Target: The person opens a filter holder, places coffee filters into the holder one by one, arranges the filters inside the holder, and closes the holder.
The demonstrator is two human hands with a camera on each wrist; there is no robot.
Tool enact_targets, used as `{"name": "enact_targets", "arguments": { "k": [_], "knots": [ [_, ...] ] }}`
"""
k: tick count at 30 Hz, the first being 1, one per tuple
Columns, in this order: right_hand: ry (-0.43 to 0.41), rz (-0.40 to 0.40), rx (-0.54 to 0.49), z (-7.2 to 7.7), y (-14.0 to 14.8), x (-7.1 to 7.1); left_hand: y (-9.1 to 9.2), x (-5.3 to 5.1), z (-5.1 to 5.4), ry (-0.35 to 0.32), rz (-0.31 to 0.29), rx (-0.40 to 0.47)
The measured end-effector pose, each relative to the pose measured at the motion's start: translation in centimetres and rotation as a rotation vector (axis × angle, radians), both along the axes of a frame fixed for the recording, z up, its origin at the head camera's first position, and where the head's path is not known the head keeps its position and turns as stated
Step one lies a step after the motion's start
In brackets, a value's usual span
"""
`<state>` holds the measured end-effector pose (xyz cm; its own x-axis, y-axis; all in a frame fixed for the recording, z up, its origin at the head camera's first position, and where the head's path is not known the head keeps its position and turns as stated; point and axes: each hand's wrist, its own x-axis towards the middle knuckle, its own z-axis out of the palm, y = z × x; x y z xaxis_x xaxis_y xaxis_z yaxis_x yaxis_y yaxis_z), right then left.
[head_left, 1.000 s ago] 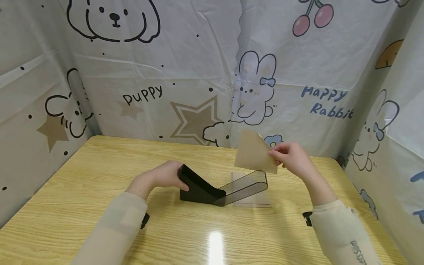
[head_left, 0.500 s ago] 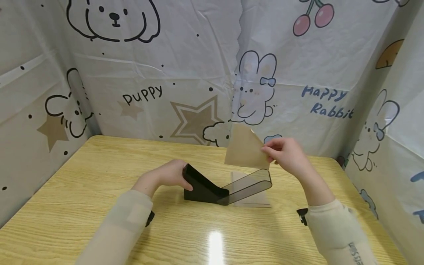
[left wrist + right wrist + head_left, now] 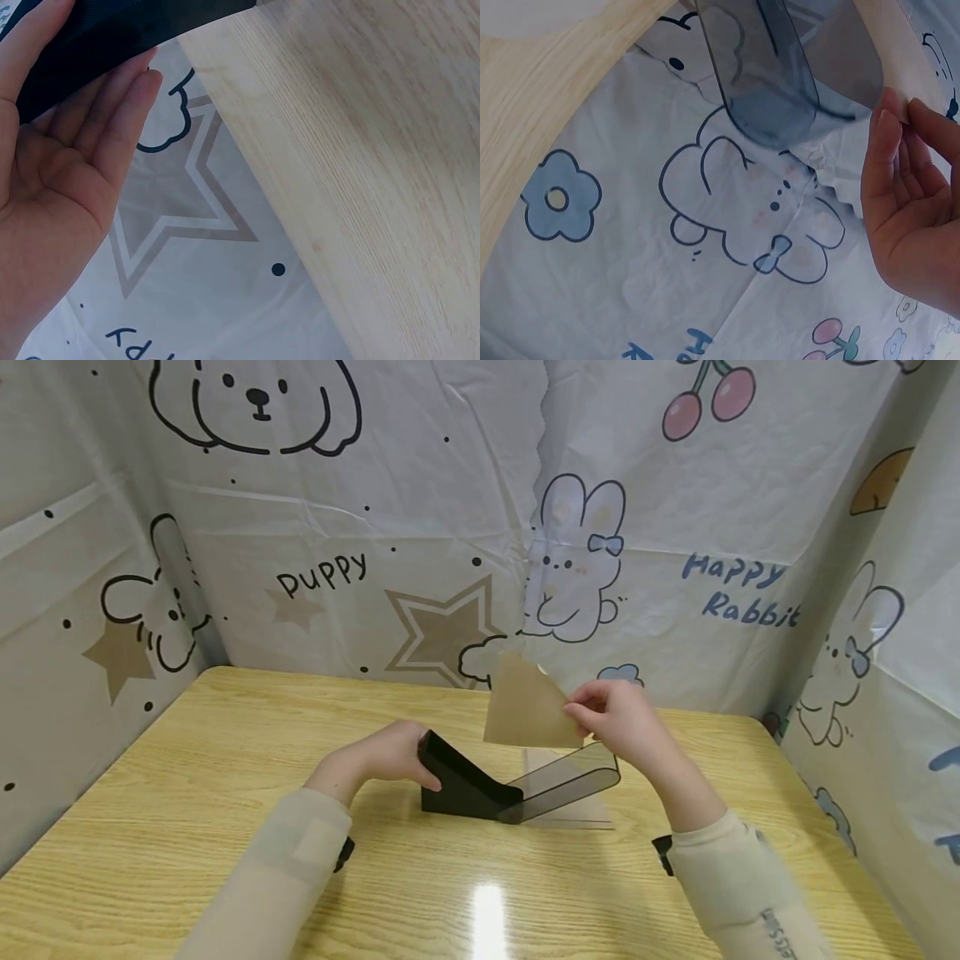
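Note:
A black box [image 3: 465,783] with a transparent smoky lid [image 3: 570,783] tilted out to its right stands on the table. My left hand [image 3: 390,753] grips the box's left end from behind; in the left wrist view that hand [image 3: 67,157] has thumb and fingers on either side of the black body [image 3: 112,45]. My right hand [image 3: 615,714] pinches the right edge of a tan paper sheet [image 3: 525,706], held upright above and behind the lid. The right wrist view shows the hand [image 3: 915,195] beside the clear lid [image 3: 772,112], the paper [image 3: 900,52] between thumb and fingers.
A thin, pale flat sheet [image 3: 577,814] lies on the wooden table [image 3: 225,827], partly beneath the transparent lid. Printed cloth [image 3: 435,485] hangs behind the table and on both sides.
My right hand has moved left with the tan sheet, which now hangs nearer the black box. The box and my left hand have shifted slightly right.

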<state>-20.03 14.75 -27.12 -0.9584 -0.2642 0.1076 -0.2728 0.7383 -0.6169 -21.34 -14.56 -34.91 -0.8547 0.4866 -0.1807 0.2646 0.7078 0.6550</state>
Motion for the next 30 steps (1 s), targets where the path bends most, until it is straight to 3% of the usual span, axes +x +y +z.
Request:
{"name": "enact_targets", "arguments": {
  "k": [11,20,30],
  "knots": [
    [0.004,0.037,0.034,-1.7,-2.3,0.2,-0.1,-0.1,-0.1,-0.007,-0.019,0.028],
    [-0.017,0.075,0.023,-2.9,-3.3,0.0,0.0,-0.1,-0.1,0.003,0.015,-0.008],
    [-0.014,0.063,0.076,-3.9,-4.3,0.1,-0.1,0.0,0.0,-0.001,-0.014,0.018]
  ]
}}
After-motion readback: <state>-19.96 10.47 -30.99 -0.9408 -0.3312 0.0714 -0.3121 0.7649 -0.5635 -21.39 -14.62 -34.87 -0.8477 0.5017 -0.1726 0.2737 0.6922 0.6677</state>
